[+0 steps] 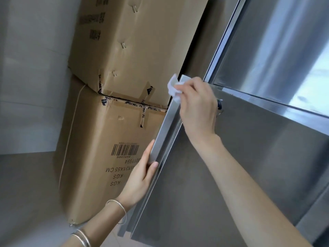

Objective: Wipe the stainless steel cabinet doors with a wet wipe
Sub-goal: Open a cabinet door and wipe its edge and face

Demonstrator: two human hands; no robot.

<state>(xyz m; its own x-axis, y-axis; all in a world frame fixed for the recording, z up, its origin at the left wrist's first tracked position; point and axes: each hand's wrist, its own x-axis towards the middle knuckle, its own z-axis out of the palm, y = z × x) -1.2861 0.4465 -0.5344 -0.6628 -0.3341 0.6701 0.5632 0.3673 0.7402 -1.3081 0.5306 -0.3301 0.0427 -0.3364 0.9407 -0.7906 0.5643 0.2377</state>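
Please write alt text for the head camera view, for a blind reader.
The right hand holds a white wet wipe on the edge of a steel cabinet door; the left hand grips that edge lower down. Cardboard boxes stand beside.

Grey surface (26,202) at lower left, apparently the floor. One cardboard box (106,148), print inverted, stands on it, bearing a second cardboard box (138,41).

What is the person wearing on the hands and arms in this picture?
The left hand and right hand have no gloves, and both forearms show no sleeves. The left wrist carries a thin silver bangle, with two more silver bangles nearer the elbow. The right arm shows no jewellery.
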